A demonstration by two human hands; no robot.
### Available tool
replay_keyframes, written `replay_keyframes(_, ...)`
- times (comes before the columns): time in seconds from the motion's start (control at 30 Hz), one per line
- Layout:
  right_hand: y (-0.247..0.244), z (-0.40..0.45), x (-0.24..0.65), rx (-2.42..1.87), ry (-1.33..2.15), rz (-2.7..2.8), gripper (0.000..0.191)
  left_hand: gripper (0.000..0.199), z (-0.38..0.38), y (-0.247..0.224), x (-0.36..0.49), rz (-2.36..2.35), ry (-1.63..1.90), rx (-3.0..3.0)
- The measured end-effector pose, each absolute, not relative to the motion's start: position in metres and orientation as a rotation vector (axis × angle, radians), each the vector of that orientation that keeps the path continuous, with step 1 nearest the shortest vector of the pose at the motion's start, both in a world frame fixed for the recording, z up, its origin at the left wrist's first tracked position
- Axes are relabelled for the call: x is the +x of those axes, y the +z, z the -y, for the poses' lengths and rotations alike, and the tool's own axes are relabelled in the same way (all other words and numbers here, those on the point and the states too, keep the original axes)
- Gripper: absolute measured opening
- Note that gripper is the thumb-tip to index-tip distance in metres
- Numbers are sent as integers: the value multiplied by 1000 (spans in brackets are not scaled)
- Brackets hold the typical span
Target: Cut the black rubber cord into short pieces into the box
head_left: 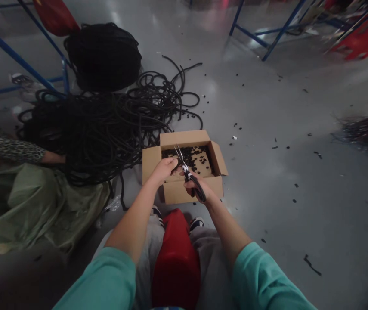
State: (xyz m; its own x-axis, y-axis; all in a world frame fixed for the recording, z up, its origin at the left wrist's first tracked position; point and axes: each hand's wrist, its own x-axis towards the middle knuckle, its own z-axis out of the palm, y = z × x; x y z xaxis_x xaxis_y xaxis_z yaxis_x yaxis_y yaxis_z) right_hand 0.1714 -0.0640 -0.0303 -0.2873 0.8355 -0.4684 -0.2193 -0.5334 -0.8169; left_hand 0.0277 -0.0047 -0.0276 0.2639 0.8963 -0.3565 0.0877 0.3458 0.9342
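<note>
A pair of scissors (pixel 188 174) with dark handles and bright blades is in my right hand (pixel 202 186). Its blades stand apart, pointing up and to the left over an open cardboard box (pixel 191 188). Close beside the blades, my left hand (pixel 165 169) pinches a short stretch of black cord (pixel 177 165), mostly covered by the fingers. Many small black cut pieces (pixel 192 156) lie inside the box, below both hands. Long black cords (pixel 115 125) lie tangled on the floor to the box's left.
A big coiled black bundle (pixel 104 56) sits behind the tangle. Another person's patterned sleeve (pixel 6 140) reaches in at left, above a green sheet (pixel 41 202). Something red (pixel 175 262) stands between my legs. Blue metal frames (pixel 251 36) stand farther back; black scraps dot the floor.
</note>
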Motion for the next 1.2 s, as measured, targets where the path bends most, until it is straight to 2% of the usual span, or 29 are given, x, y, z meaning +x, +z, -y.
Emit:
replay_keyframes(0.43, -24, 63, 172, -1300, 1886, 782, 46, 26, 5, -33, 26, -1136, 797, 1034)
replay_keyframes(0.57, -23, 63, 175, -1308, 1884, 789, 49, 18, 5, -33, 25, -1177, 845, 884)
replay_keyframes(0.73, -22, 63, 175, -1342, 1875, 880, 52, 22, 1, -27, 21, -1172, 917, 743)
replay_keyframes(0.9, -20, 62, 177, -1376, 1885, 910, 54, 20, -1, -22, 17, -1230, 977, 744)
replay_keyframes(1.2, -24, 60, 179, -1430, 1879, 1010, 50, 19, 1, -25, 18, -1271, 874, 922)
